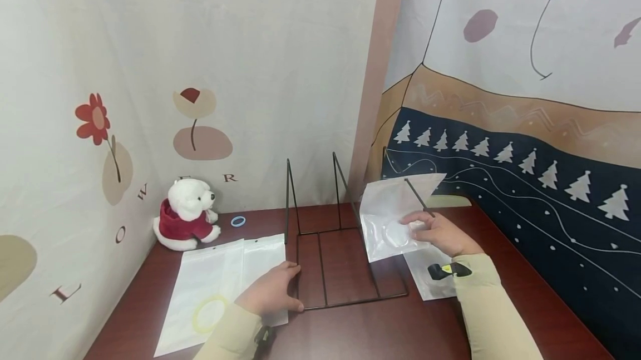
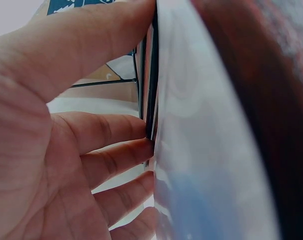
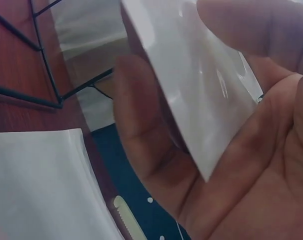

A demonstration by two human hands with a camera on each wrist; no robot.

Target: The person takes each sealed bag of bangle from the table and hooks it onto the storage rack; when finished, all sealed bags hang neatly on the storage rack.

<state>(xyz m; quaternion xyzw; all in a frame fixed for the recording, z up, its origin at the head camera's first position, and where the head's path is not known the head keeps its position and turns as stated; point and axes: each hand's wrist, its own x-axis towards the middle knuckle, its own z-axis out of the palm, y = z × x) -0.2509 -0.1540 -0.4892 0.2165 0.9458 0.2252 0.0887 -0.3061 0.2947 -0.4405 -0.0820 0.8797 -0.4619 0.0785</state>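
Left hand (image 1: 270, 290), fingers extended, touches rack (image 1: 323, 271); right hand (image 1: 449, 235) pinches bag (image 1: 380, 207) at rack's right. Red-brown table (image 1: 360, 335) beneath, printed cloth (image 1: 280, 70) behind; only head view shows bear (image 1: 186, 218), leftward.

A black wire rack (image 1: 323, 271) stands on the desk (image 1: 380, 333), tall uprights obstructing its back, as the left hand (image 1: 272, 291) occupies the near left corner and a plastic bag (image 1: 383, 210) pinched in the right hand (image 1: 443, 233) blocks the right side. Bare desk offers passage from the front.
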